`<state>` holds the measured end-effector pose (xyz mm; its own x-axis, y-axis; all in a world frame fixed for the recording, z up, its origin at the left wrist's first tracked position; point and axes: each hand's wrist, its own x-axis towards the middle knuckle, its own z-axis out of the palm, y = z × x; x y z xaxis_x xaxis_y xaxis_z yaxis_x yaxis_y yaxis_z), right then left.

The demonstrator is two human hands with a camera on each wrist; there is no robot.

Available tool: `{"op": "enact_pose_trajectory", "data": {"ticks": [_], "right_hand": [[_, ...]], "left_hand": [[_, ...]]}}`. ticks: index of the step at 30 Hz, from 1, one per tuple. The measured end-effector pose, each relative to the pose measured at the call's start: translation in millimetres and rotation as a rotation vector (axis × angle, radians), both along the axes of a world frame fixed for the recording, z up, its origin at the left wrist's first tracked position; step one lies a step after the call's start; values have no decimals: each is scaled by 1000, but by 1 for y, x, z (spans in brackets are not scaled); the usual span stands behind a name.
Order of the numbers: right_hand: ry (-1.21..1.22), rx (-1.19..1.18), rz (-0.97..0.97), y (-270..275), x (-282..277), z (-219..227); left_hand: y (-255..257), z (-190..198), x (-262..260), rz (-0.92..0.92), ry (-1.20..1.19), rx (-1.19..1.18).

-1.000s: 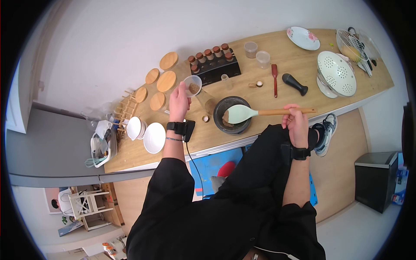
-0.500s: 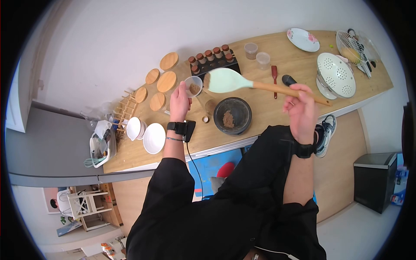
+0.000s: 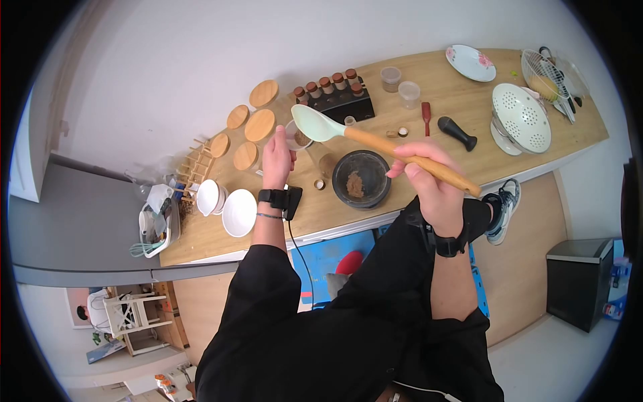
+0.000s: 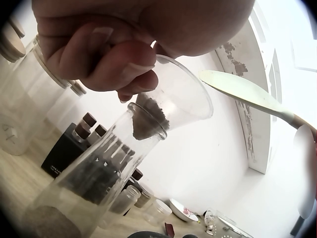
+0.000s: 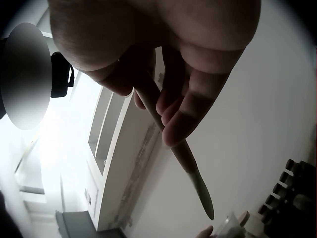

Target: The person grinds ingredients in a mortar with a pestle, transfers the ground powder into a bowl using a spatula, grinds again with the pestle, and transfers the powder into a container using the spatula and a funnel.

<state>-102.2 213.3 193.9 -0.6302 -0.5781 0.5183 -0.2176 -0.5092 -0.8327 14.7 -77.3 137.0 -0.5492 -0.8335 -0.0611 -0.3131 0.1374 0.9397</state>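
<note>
My left hand (image 3: 277, 161) pinches the rim of a clear funnel (image 4: 190, 91), which sits in the neck of a tall glass bottle (image 4: 114, 158). Brown powder (image 4: 148, 119) is packed in the funnel's throat, and a brown mass lies low in the bottle. In my right hand (image 3: 437, 187) is a big spoon (image 3: 320, 126) with a mint-green head, its wooden handle gripped by curled fingers. The spoon's head is raised and overlaps the funnel's edge in the head view; the left wrist view shows it nearly edge-on beside the rim. A dark mortar (image 3: 372, 164) below holds more brown powder (image 3: 355, 185).
A black spice rack (image 3: 341, 107) stands behind the bottle. Jars with wooden lids (image 3: 260, 126) and white bowls (image 3: 239, 213) are at left. Rightward lie a red spatula (image 3: 426, 117), a black pestle (image 3: 458, 134) and a white colander (image 3: 519, 117).
My right hand has lifted the spoon out of the mortar and swung its head up and left to the funnel, turning it. My left hand and the funnel have stayed put.
</note>
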Motion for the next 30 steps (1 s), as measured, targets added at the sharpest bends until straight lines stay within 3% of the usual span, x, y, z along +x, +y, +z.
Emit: {"op": "enact_pose_trajectory", "data": {"ticks": [7,15,18,22,24,30], "right_hand": [[-141,-45,-189,27,2,2],[-201,380,-221,34,-14,-17],[-82,443,-236,24,-21,-35],[-119,443,-183,15,-32,-71],[-429,400,-119,15,-37,-84],[-520,373,-159,19,-44,-97]], "left_hand": [[5,3,0,0,-17,-9],[7,2,-2,8,-48,-14],[8,2,-3,9,-54,-30],[4,-1,-2,-10,-44,-27],[3,-1,-2,8,-38,-26],[2,-4,-3,2,-30,-14]]}}
